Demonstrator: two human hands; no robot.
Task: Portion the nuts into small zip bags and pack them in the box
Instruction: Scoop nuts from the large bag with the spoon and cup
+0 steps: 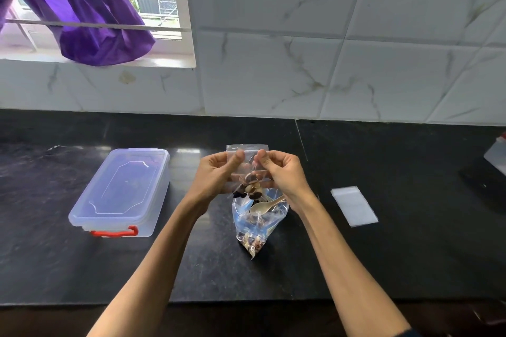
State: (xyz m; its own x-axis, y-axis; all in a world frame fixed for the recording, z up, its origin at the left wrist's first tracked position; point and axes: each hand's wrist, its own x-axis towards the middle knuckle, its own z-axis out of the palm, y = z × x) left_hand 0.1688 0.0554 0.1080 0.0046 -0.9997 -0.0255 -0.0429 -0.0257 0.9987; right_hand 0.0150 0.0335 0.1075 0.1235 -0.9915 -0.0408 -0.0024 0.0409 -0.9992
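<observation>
While the small clear plastic zip bag (247, 165) is held upright above the middle of the black stone table (383, 241), its top strip is being pinched from both sides. The left hand (219, 172) is curled onto the bag's left edge, thumb pressed near the seal, and the right hand (279, 172) is curled onto the right edge the same way, so both are closed on that one bag. A little pile of mixed brown and dark nuts (250, 189) is seen sitting in the bottom of it.

Right underneath, a bigger clear plastic bag (257, 224) is stood on the table with its mouth open, more mixed nuts settled at its pointed bottom and a pale spoon (264, 206) left lying inside it, handle toward the right. Whether the small bag is touching the big one can't really be told, since they overlap in the view.

Off to the left, well apart from the hands, a translucent rectangular plastic box (120, 191) with its lid on and a red latch at the near end is parked on the table. To the right, a flat stack of empty small zip bags (354, 205) is laid out on the table. A purple cloth (90, 24) is draped over the window bars at the back left.
</observation>
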